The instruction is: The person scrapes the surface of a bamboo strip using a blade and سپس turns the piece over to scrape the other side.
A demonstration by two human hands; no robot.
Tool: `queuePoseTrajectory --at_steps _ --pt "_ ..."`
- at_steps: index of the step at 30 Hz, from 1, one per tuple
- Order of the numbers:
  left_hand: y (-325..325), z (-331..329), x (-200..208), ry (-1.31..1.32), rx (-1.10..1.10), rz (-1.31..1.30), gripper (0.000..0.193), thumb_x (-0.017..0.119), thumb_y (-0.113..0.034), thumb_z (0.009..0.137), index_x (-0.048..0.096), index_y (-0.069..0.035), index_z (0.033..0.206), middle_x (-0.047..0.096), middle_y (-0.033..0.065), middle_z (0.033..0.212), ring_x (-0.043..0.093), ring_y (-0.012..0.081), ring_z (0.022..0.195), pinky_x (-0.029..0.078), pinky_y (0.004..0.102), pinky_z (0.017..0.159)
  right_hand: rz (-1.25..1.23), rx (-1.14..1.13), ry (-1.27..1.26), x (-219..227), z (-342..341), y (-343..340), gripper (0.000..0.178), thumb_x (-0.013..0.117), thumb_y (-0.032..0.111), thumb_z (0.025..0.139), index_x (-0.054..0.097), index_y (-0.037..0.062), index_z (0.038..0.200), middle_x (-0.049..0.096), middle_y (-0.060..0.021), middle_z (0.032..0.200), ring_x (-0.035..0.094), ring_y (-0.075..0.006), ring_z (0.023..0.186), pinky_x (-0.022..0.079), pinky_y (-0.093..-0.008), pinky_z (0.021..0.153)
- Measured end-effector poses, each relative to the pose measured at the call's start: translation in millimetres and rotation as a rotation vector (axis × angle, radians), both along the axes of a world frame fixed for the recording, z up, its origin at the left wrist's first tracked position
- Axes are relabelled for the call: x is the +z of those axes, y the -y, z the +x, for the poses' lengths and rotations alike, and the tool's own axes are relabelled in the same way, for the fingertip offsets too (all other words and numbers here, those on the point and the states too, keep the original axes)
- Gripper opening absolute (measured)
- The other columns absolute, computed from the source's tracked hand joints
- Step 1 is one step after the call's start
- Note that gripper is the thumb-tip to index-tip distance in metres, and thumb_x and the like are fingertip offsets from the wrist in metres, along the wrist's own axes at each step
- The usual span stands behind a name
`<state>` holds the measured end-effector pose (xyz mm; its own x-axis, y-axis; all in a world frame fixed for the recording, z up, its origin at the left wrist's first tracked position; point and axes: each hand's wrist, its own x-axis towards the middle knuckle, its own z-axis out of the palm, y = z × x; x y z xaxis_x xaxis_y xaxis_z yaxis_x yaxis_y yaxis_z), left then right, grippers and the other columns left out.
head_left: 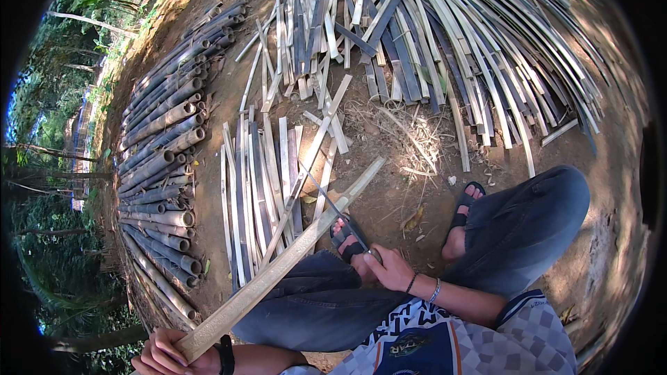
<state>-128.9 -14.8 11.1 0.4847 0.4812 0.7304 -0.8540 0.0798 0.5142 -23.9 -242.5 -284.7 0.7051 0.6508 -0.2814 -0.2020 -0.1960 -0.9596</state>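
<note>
- Ground: bare brown earth, outdoors, with a dry leaf lying on it.
- Light: daylight, falling in bright dappled patches along the right side, shade elsewhere.
- Left side: dense green trees, with a pale, slanting trunk near the top and a darker trunk low down.
- Among the trees: a pale structure, perhaps a fence or building; too blurred to tell.

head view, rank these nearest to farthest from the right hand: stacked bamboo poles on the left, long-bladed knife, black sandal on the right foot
1. Long-bladed knife: gripped in the right hand itself.
2. Black sandal: on the right foot, ahead of the hand and to its right.
3. Stacked bamboo poles: farthest, well over to the left.
</note>
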Motion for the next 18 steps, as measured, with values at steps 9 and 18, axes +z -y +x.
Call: queuePoseTrajectory --at_steps 9,18 --pt "-3 -4 -2 0.016 0.026 -0.014 0.058 0.059 -0.064 0.082 0.038 -0.013 0.063 0.037 -0.0034 0.044 0.037 0.0067 0.034 0.032 0.0219 0.052 -0.118 -0.143 -0.033 -54 10 0 0.039 0.051 0.035 0.093 0.055 -0.004 0.092 0.057 -0.0223 0.065 0.06 -0.0439 0.066 0.047 -0.0455 0.06" --pt "-17 -10 0 -0.027 0.069 -0.017 0.057 0.056 -0.062 0.085 0.039 -0.011 0.064 0.034 -0.0023 0.045 0.034 0.0074 0.036 0.03 0.0203 0.05 -0.179 -0.228 -0.059 -78 17 -8 0.037 0.051 0.033 0.094 0.054 -0.0035 0.088 0.056 -0.0217 0.063 0.056 -0.0431 0.062 0.045 -0.0455 0.058"
